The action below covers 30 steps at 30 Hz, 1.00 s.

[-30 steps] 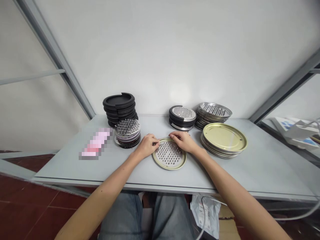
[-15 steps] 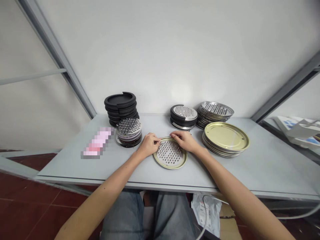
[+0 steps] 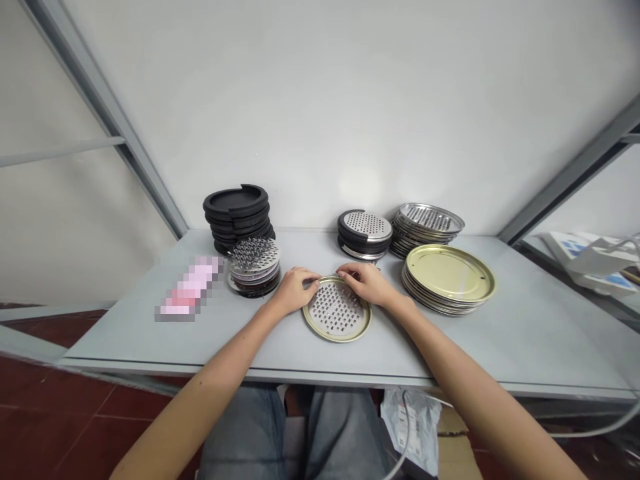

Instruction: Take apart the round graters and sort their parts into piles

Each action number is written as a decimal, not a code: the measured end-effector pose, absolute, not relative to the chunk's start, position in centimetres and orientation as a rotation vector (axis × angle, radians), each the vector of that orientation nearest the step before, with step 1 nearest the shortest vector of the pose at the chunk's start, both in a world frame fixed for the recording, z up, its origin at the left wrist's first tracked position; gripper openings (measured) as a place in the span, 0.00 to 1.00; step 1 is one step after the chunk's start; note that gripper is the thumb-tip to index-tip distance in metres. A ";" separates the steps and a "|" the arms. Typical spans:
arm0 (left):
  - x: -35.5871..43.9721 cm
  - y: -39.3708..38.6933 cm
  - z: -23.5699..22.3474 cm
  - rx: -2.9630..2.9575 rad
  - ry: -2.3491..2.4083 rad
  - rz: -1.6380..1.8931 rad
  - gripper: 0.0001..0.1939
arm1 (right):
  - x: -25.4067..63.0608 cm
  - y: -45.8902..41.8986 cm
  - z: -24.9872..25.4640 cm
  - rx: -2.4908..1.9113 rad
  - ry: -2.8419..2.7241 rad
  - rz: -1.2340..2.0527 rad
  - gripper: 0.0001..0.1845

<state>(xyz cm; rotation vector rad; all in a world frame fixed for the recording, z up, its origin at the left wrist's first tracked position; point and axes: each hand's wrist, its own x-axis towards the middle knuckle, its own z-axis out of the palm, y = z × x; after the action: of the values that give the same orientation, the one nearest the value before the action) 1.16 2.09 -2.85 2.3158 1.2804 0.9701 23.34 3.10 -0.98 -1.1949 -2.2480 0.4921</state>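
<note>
A round gold-rimmed lid [image 3: 369, 319] lies flat at the middle of the table. Inside its rim sits a perforated metal grater disc [image 3: 336, 308]. My left hand [image 3: 296, 289] grips the far left part of the rim, thumb and fingers bent over it. On the far right part of the rim, my right hand [image 3: 366, 281] is closed in the same way; its fingertips are partly hidden. To the left stands a stack of grater discs [image 3: 254, 257], teeth up on top. A stack of gold lids [image 3: 450, 272] is to the right.
Black ring-shaped holders [image 3: 236, 212] are piled at the back left. Behind my right hand stand black holders with grater discs [image 3: 367, 227] and a pile of silver-rimmed graters [image 3: 430, 219]. A blurred-out pink item [image 3: 195, 283] lies at left. A wall closes off the back.
Both hands stay on the lid's far rim, and my right fingertips have shifted slightly over it. The whole view has moved a little; the stacks stand as before.
</note>
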 end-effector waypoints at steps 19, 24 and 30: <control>1.3 2.3 -3.0 2.184 1.399 0.955 0.09 | 23.2 3.1 -1.5 -1.031 -2.240 0.476 0.11; 1.5 2.1 -2.8 2.110 1.439 0.969 0.08 | 22.7 3.3 -2.1 -1.046 -2.208 0.553 0.09; 1.7 2.1 -2.7 2.031 1.426 1.018 0.09 | 21.5 3.4 -2.3 -1.044 -2.178 0.642 0.08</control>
<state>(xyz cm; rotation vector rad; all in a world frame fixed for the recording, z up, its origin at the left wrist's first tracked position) 1.68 2.09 -2.73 2.0312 1.4257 1.0181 21.47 3.36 -2.33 -1.0436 -2.1779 0.6423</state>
